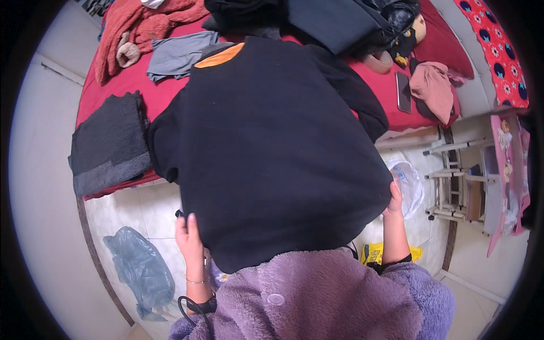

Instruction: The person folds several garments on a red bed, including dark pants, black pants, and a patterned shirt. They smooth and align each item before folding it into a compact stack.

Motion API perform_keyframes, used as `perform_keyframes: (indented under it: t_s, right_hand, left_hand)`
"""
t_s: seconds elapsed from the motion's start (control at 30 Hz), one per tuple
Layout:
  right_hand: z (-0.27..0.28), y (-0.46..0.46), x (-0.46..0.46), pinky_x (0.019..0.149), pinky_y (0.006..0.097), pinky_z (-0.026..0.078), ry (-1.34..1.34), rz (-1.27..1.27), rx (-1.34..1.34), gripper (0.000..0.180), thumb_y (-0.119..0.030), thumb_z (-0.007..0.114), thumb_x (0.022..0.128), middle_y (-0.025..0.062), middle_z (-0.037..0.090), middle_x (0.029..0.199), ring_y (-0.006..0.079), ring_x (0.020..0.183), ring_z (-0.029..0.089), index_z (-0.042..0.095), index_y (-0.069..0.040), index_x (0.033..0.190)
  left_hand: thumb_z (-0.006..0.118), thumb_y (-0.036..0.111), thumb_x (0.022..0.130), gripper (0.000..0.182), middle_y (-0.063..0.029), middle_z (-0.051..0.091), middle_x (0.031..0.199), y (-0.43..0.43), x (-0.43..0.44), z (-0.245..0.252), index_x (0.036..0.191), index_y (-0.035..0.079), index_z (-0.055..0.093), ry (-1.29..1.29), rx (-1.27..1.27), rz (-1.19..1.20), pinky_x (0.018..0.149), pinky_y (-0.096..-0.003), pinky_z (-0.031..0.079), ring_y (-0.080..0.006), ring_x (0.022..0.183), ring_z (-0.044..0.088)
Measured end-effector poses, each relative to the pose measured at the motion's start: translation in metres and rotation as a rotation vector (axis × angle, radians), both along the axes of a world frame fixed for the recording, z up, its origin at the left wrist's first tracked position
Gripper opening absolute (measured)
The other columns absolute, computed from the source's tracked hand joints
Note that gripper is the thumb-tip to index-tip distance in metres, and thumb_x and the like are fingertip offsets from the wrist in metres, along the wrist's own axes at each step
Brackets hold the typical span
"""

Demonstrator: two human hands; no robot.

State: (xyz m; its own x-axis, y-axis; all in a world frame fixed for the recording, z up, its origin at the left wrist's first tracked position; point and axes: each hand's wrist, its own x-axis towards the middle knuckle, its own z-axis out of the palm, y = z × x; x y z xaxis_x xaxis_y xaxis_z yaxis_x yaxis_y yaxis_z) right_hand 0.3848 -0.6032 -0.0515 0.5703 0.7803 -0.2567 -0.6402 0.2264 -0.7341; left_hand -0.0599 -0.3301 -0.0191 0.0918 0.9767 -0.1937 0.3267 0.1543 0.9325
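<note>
A black long-sleeved sweatshirt [272,140] with an orange patch inside its neck is spread out in front of me. Its upper part lies on the bed and its lower part hangs over the front edge towards my body. At the hem's left side, my left hand [189,240] holds the garment's edge, the thumb pointing up. My right hand [394,199] grips the opposite side of the hem, fingers partly hidden behind the cloth. The sleeves are bent down along both sides of the body panel.
The bed with its red sheet [102,100] bears a folded dark grey textile [111,142], a grey cloth [180,55], a coral fleece [144,36], a phone [403,91] and a pink cloth [433,89]. Plastic bags [140,270] lie on the floor; a pink-edged folding table [495,182] stands right.
</note>
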Motion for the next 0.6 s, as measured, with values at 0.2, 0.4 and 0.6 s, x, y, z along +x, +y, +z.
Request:
perform_keyframes:
  t_s: [0.2, 0.4, 0.6]
  right_hand:
    - [-0.032, 0.010, 0.002, 0.086, 0.0281, 0.051, -0.046, 0.181, -0.496, 0.029, -0.023, 0.056, 0.098, 0.0091, 0.068, 0.108, 0.0154, 0.093, 0.066, 0.059, 0.000, 0.114]
    - [-0.042, 0.014, -0.002, 0.079, 0.0259, 0.052, -0.087, 0.195, -0.570, 0.026, -0.026, 0.055, 0.099, 0.0068, 0.070, 0.100, 0.0126, 0.085, 0.067, 0.062, -0.002, 0.105]
    - [-0.038, 0.016, 0.002, 0.074, 0.0254, 0.051, -0.139, 0.170, -0.624, 0.022, -0.026, 0.055, 0.099, 0.0034, 0.069, 0.091, 0.0108, 0.078, 0.064, 0.062, -0.006, 0.095]
  left_hand:
    - [0.055, 0.016, 0.099, 0.025, -0.0077, 0.069, 0.101, 0.005, -0.004, -0.009, 0.111, -0.004, 0.063, -0.302, -0.404, -0.104, 0.078, -0.0238, 0.051, -0.0108, 0.085, 0.065]
    - [0.057, 0.012, 0.097, 0.025, -0.0091, 0.068, 0.107, 0.004, -0.008, -0.013, 0.116, -0.004, 0.061, -0.312, -0.417, -0.138, 0.083, -0.0249, 0.051, -0.0125, 0.091, 0.065]
    - [0.057, 0.010, 0.096, 0.031, -0.0087, 0.066, 0.114, 0.003, -0.007, -0.013, 0.123, -0.005, 0.056, -0.354, -0.368, -0.201, 0.090, -0.0266, 0.048, -0.0132, 0.100, 0.062]
